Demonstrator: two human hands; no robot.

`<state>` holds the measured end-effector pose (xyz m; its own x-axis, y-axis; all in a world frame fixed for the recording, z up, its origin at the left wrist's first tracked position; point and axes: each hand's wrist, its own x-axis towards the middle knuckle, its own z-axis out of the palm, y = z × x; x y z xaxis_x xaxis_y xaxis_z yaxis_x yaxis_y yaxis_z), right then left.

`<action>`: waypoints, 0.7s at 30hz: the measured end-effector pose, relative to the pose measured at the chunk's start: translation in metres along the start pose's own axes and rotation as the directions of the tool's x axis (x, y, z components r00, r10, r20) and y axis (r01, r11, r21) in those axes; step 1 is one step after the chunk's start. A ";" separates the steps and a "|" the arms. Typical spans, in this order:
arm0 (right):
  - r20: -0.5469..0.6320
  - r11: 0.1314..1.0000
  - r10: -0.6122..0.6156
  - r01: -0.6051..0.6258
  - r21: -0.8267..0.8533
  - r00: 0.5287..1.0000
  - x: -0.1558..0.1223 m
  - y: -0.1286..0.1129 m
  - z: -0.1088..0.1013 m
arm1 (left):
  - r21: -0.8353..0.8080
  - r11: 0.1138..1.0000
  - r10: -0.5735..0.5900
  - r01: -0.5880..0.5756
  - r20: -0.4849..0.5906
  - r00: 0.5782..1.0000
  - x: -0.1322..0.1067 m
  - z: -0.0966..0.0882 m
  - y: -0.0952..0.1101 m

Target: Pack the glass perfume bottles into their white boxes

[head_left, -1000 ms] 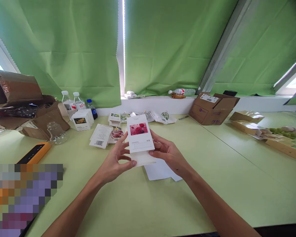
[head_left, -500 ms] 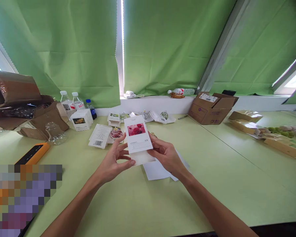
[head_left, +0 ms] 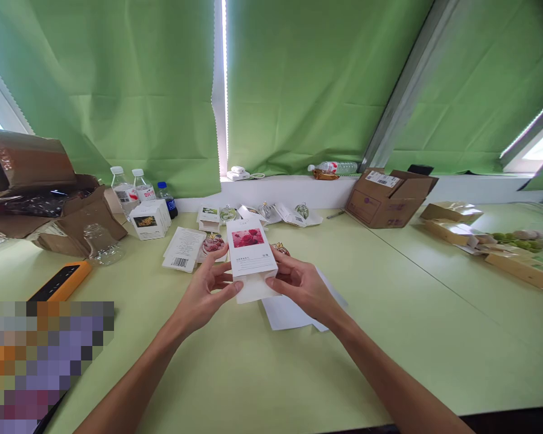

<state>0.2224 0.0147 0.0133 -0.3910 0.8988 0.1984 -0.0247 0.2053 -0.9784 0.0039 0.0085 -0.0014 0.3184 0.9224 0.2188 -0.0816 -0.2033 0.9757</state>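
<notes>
Between my hands is a white carton [head_left: 253, 256] with a red rose picture, its near end opened out with a flap hanging down. My left hand [head_left: 207, 286] grips its left edge, thumb at the lower corner. At the right edge, my right hand [head_left: 296, 280] holds it with the thumb by the open end. White paper sheets [head_left: 294, 310] lie on the table under and beside my right hand. Just behind the carton sits a round glass ornament [head_left: 280, 248], partly hidden. A second ornament [head_left: 213, 243], reddish inside, rests left of it, beside a flat white carton [head_left: 183, 248] with a barcode.
Several small cartons and clear ornaments [head_left: 301, 210] line the back of the table. White boxes [head_left: 149, 219] and bottles [head_left: 138, 184] stand at the left, near an orange power strip [head_left: 63, 283]. A cardboard box [head_left: 384, 199] is at the back right, yellowish trays [head_left: 522, 274] farther right.
The carton has tilted and shifted slightly left and down, and its near end now shows as an opening. My right thumb has moved to that open end.
</notes>
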 end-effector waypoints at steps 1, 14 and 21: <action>0.009 1.000 0.007 -0.007 -0.002 1.000 0.000 0.000 -0.001 | 0.001 1.000 -0.002 0.002 -0.005 1.000 0.000 0.000 0.000; 0.014 0.999 -0.009 0.009 -0.035 1.000 0.001 0.004 -0.001 | 0.016 0.999 -0.028 0.029 -0.066 0.997 0.002 -0.001 -0.002; -0.017 0.998 -0.030 0.029 -0.063 0.999 0.001 0.001 -0.001 | -0.018 0.998 -0.057 0.058 0.017 0.998 0.000 -0.001 0.005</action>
<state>0.2228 0.0163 0.0121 -0.3748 0.8984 0.2291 0.0218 0.2556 -0.9665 0.0028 0.0079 0.0030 0.3385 0.9268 0.1625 -0.0802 -0.1437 0.9864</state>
